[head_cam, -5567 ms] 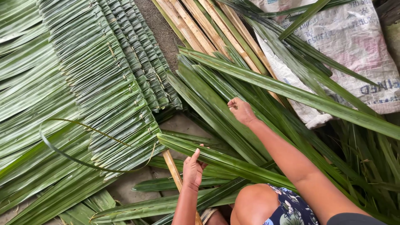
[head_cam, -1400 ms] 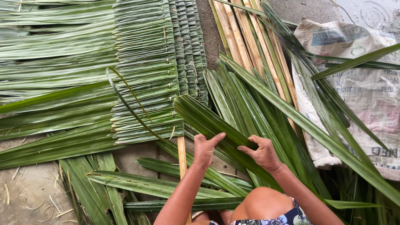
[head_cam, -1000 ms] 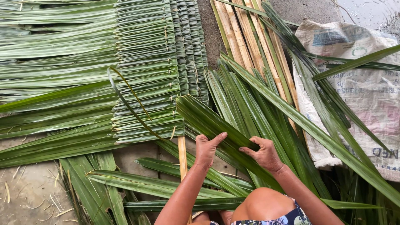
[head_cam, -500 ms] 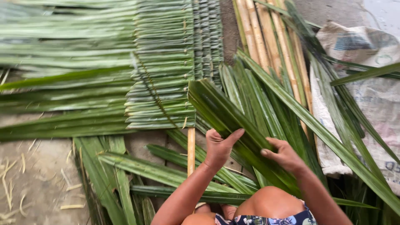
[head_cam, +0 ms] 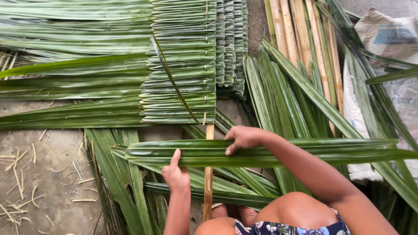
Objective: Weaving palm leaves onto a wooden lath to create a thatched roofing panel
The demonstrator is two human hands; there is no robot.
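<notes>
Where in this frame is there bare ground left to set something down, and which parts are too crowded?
The largest free patch is the concrete floor at lower left, bordered above by the stitched leaf panel and on the right by loose leaves; only dry scraps lie there. A small gap shows under the panel's lower edge beside the wooden slat. Right of both hands, fronds, bamboo strips and the sack cover everything.

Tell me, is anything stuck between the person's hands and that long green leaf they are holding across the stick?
Nothing visible is. The right hand rests directly on the long green palm leaf, and the left hand touches its lower edge, over the thin wooden stick.
</notes>
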